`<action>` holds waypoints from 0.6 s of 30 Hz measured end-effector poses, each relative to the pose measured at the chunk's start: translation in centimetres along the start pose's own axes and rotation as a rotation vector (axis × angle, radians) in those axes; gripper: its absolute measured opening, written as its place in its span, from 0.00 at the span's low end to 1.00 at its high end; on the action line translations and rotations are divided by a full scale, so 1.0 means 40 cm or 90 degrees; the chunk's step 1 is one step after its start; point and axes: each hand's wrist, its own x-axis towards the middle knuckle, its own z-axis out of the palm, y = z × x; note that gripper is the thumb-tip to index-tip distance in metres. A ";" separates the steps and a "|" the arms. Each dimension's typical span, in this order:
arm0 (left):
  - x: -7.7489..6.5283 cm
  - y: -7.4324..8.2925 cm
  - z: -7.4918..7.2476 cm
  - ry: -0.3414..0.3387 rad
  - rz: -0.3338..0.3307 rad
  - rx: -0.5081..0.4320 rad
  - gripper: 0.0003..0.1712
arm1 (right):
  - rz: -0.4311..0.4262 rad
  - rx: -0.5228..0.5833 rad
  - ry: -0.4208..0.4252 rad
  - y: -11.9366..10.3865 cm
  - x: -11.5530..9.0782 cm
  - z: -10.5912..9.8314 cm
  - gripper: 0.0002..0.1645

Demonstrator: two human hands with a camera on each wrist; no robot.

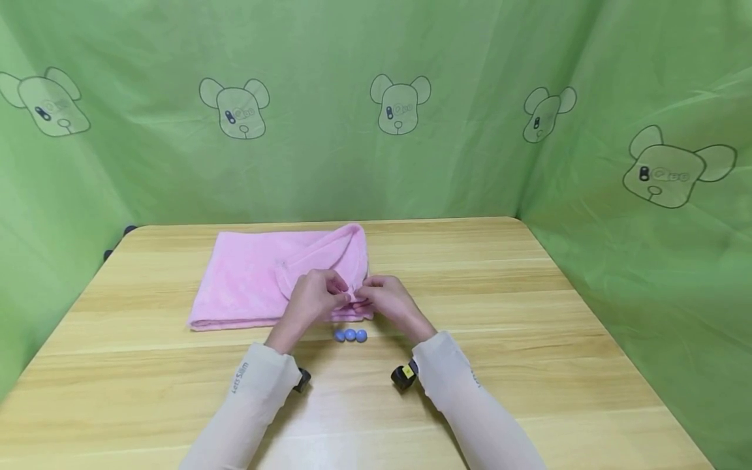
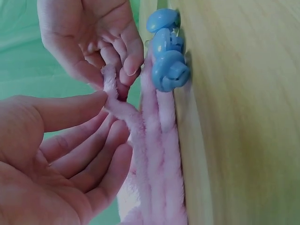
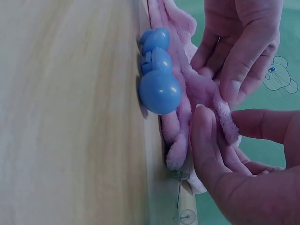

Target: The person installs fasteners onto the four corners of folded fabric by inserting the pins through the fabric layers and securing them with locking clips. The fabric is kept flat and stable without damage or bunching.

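A pink plush cloth (image 1: 247,274) lies folded on the table, with its right end turned back. My left hand (image 1: 310,299) pinches the edge of this turned-back part between thumb and fingers. Close beside it, my right hand (image 1: 390,301) pinches the same edge, the fingertips of both hands nearly meeting. In the left wrist view, the cloth's edge (image 2: 124,111) stands raised above the stacked layers. Just in front of the cloth sit three blue dome-topped fasteners (image 1: 350,335) in a row. Slotted undersides show on the blue fasteners (image 2: 169,70) in the left wrist view.
Low in the right wrist view, a clear disc with a thin pin (image 3: 181,175) lies near the cloth's corner, another clear disc (image 3: 187,216) beyond it. Green curtains (image 1: 317,156) printed with bear heads enclose the wooden table (image 1: 499,365).
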 end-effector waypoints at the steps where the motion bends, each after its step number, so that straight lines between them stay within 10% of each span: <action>1: -0.001 0.001 -0.005 -0.007 -0.003 0.007 0.06 | 0.002 0.000 -0.001 0.000 0.000 0.000 0.06; 18: -0.016 -0.004 -0.036 -0.141 -0.004 0.134 0.08 | 0.018 -0.007 -0.006 0.000 0.002 0.000 0.06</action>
